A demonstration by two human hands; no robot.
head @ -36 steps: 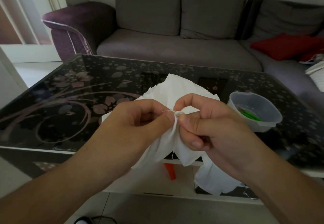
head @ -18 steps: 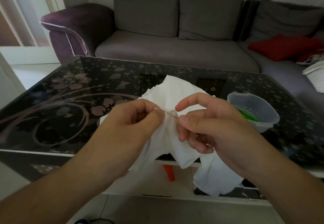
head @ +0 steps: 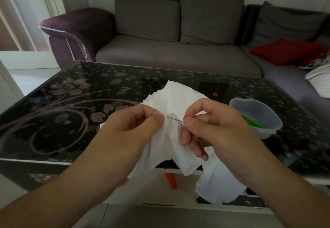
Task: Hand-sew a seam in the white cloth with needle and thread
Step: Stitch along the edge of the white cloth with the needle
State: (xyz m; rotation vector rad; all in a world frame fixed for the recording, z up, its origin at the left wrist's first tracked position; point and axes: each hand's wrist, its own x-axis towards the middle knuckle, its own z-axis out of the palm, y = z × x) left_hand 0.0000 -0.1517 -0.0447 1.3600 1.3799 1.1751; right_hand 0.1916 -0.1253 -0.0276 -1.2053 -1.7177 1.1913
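I hold the white cloth (head: pixel 174 101) up over the near edge of the black glass table (head: pixel 75 106); its lower folds hang below the table edge. My left hand (head: pixel 132 129) pinches a gathered fold of the cloth between thumb and forefinger. My right hand (head: pixel 214 126) pinches the thin metal needle (head: pixel 175 119), which sticks out of the fold toward the right. A fine thread shows at my left fingertips, faint against the cloth.
A clear plastic tub (head: pixel 257 117) with green things inside stands on the table right of my right hand. Behind the table is a grey sofa (head: pixel 178 54) with a red cushion (head: pixel 285 52). An orange object (head: pixel 170 180) shows under the table.
My hands have moved apart. The right hand has drawn the needle out to the right of the fold, so more of its shaft shows. The left hand keeps its pinch on the cloth.
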